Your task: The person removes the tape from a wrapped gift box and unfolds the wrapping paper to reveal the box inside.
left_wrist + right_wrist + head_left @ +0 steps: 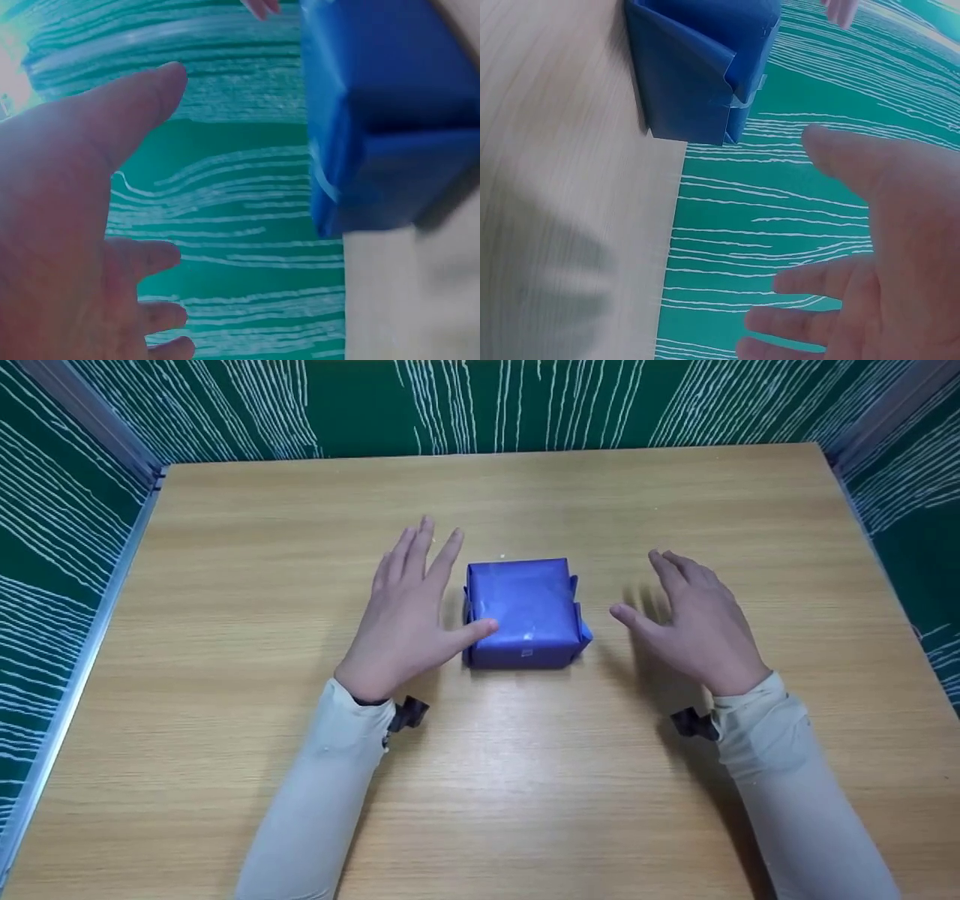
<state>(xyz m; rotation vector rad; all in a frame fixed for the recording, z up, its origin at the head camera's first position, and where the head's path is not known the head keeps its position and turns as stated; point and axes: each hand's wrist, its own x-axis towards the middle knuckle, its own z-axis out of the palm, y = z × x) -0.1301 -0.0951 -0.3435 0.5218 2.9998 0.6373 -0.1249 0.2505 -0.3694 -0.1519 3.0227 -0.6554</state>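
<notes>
A box wrapped in shiny blue paper [523, 604] sits on the wooden table, its folded paper ends sticking out on the right side. To its left, my left hand [405, 611] has its fingers spread, and the thumb overlaps the box's left edge in the head view. In the left wrist view a gap shows between that thumb and the blue box [405, 82]. My right hand [701, 622] is held apart from the box on the right, fingers extended and nothing in them. The right wrist view shows the folded end of the box [690, 90] beyond the thumb.
The wooden table [480, 802] has a light grain. Green walls with white streaks [360, 405] stand at its back and sides, with a pale metal frame [75, 660] along the left edge. Dark straps [409, 712] show at the wrists.
</notes>
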